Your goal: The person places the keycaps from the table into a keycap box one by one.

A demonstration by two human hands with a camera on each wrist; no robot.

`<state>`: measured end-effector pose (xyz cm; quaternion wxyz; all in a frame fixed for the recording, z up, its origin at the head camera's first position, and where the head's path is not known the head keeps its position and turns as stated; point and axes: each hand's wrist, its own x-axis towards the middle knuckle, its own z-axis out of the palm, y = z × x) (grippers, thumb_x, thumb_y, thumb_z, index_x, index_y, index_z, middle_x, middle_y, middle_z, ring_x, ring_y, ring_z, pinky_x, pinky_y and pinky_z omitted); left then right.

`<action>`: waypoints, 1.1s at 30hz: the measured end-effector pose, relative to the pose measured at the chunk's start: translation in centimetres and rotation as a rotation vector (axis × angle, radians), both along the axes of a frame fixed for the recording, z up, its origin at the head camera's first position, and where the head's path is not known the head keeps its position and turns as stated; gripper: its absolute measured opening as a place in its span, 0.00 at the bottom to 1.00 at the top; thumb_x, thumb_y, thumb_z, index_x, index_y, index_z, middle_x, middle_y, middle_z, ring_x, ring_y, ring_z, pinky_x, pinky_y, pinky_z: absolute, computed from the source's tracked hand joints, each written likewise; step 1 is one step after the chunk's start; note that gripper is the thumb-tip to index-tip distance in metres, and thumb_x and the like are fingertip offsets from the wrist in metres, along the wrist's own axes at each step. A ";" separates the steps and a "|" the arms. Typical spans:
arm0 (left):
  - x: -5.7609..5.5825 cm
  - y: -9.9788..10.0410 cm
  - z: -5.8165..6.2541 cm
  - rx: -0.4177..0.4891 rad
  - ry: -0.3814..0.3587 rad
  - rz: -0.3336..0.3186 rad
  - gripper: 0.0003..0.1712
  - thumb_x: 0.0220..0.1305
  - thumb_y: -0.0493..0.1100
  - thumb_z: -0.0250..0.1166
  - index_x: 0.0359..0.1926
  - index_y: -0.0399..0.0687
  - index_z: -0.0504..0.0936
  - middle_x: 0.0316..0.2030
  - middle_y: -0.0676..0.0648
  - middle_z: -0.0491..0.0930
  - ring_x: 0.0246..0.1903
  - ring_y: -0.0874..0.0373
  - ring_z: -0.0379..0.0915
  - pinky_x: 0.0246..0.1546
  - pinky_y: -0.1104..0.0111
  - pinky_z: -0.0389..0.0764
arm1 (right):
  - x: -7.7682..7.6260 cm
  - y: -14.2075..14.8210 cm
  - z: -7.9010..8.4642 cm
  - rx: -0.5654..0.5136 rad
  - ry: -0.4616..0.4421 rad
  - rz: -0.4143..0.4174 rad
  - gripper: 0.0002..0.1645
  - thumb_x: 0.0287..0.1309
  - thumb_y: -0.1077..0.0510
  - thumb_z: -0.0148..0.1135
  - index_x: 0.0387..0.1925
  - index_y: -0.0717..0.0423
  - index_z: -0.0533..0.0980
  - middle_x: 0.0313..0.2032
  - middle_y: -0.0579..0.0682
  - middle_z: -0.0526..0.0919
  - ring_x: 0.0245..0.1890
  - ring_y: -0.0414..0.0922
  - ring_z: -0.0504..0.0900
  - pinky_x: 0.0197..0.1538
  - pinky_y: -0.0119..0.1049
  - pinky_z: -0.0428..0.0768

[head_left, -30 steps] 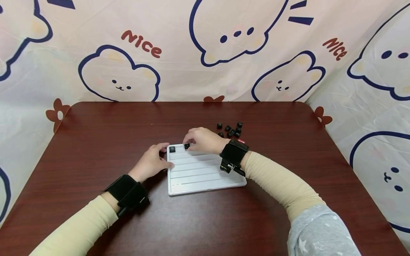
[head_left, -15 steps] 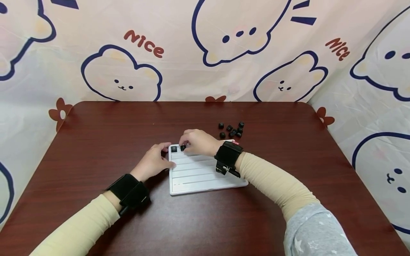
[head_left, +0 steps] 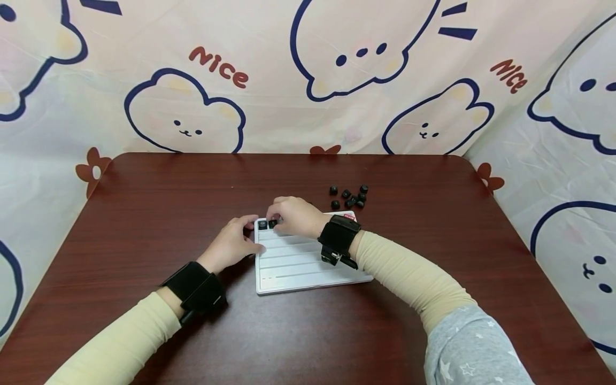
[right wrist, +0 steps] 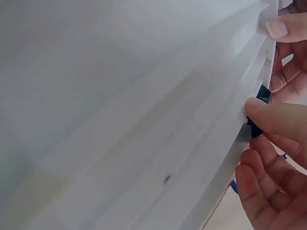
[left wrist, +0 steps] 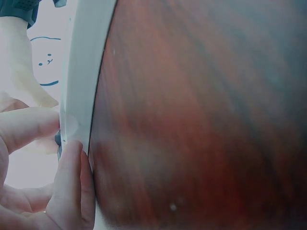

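A white ridged tray (head_left: 298, 267) lies on the table, slightly turned. My left hand (head_left: 228, 246) grips its left edge, thumb over the rim and fingers along the outside, as the left wrist view also shows. A black keycap (head_left: 262, 225) sits in the top row at the tray's far left corner. Close to its right, my right hand (head_left: 295, 216) pinches another black keycap (right wrist: 254, 128) between thumb and fingers, down at the top row. The fingers partly cover that keycap, and the right forearm hides part of the tray's right side.
Several loose black keycaps (head_left: 350, 202) lie scattered on the brown table (head_left: 192, 182) just beyond the tray's far right corner. A small red label (head_left: 349, 216) shows on that corner. Behind the table hangs a printed cloth (head_left: 289, 123).
My right hand has slid left along the top row with its keycap, closing the gap to the corner keycap. The left hand keeps its grip; the view has shifted slightly.
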<state>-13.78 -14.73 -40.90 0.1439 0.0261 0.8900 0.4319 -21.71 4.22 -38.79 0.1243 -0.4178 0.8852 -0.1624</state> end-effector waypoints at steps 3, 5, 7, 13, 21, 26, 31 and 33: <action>0.0 0.0 0.0 -0.004 0.004 0.002 0.42 0.60 0.36 0.74 0.73 0.33 0.66 0.55 0.36 0.71 0.44 0.48 0.72 0.43 0.60 0.76 | 0.2 -0.1 0.0 0.010 0.001 -0.006 0.14 0.62 0.62 0.72 0.49 0.56 0.84 0.45 0.50 0.81 0.43 0.44 0.79 0.49 0.36 0.78; 0.0 0.0 0.0 -0.009 0.005 0.002 0.42 0.60 0.37 0.74 0.73 0.33 0.66 0.55 0.36 0.72 0.45 0.48 0.72 0.44 0.60 0.76 | 0.2 -0.1 0.0 0.017 -0.001 -0.012 0.14 0.62 0.62 0.72 0.50 0.55 0.84 0.45 0.50 0.80 0.43 0.43 0.79 0.48 0.36 0.78; -0.1 0.0 0.1 -0.010 0.002 0.005 0.42 0.60 0.37 0.74 0.73 0.33 0.66 0.55 0.36 0.72 0.45 0.47 0.72 0.44 0.60 0.75 | 0.3 -0.2 0.0 0.022 -0.002 -0.017 0.14 0.62 0.62 0.72 0.50 0.55 0.83 0.44 0.49 0.79 0.42 0.43 0.78 0.47 0.36 0.78; 0.0 0.1 0.2 -0.009 -0.004 0.010 0.43 0.60 0.37 0.74 0.73 0.33 0.66 0.56 0.36 0.72 0.48 0.46 0.70 0.47 0.58 0.74 | 0.4 -0.2 0.0 0.028 0.005 -0.019 0.14 0.62 0.62 0.72 0.50 0.55 0.83 0.44 0.49 0.79 0.41 0.43 0.78 0.46 0.36 0.78; -0.1 0.2 0.1 -0.007 0.007 0.006 0.42 0.60 0.36 0.74 0.72 0.32 0.66 0.56 0.35 0.72 0.51 0.45 0.69 0.50 0.56 0.73 | 0.2 0.0 0.1 0.029 -0.007 -0.014 0.12 0.63 0.61 0.71 0.48 0.55 0.83 0.43 0.49 0.79 0.40 0.44 0.77 0.45 0.35 0.77; -0.1 0.2 0.1 -0.012 0.009 0.004 0.42 0.60 0.36 0.74 0.72 0.32 0.66 0.56 0.35 0.72 0.50 0.46 0.69 0.50 0.56 0.73 | 0.0 0.1 0.3 0.023 -0.030 -0.016 0.09 0.64 0.61 0.70 0.46 0.55 0.84 0.43 0.49 0.81 0.41 0.43 0.78 0.47 0.36 0.77; -0.1 0.1 0.0 -0.018 0.013 0.004 0.42 0.60 0.36 0.74 0.72 0.32 0.67 0.56 0.35 0.73 0.50 0.46 0.69 0.50 0.56 0.73 | 0.1 0.0 0.3 0.027 -0.016 -0.015 0.07 0.65 0.61 0.69 0.44 0.56 0.84 0.41 0.49 0.81 0.38 0.43 0.76 0.44 0.34 0.76; -0.1 0.1 0.0 -0.020 0.012 0.003 0.42 0.60 0.37 0.74 0.72 0.32 0.66 0.56 0.35 0.73 0.50 0.46 0.69 0.50 0.57 0.73 | 0.2 -0.2 0.3 0.040 -0.006 -0.023 0.06 0.65 0.61 0.69 0.43 0.56 0.83 0.38 0.49 0.80 0.37 0.43 0.75 0.42 0.33 0.74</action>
